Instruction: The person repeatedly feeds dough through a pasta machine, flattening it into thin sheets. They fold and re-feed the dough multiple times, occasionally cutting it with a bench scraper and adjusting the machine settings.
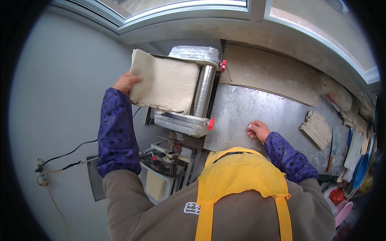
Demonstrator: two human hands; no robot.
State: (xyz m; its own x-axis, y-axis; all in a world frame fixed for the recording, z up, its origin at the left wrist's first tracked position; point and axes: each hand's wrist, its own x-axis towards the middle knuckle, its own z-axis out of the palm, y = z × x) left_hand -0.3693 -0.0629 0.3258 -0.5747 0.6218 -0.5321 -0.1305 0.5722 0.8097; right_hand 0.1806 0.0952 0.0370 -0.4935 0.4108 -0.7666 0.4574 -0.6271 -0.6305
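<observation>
My left hand (127, 82) grips the folded left edge of a wide, flat dough sheet (169, 82), thumb on top and the other fingers hidden beneath. The sheet lies on the feed side of a dough sheeter, up against its steel roller (203, 90). Red knobs (211, 124) stick out from the machine's right side. Above the metal worktop (241, 105), to the right of the sheeter, my right hand (257, 130) is held with its fingers curled and the thumb near the index finger. A small whitish bit shows at those fingertips; whether it is held is unclear.
A long board (271, 72) lies along the window side. At the right are a rough-edged dough piece (316, 129), a knife with a wooden handle (334, 147) and a blue basin (361, 167). Cables (81, 144) run along the left wall. Equipment (169, 159) stands below the sheeter.
</observation>
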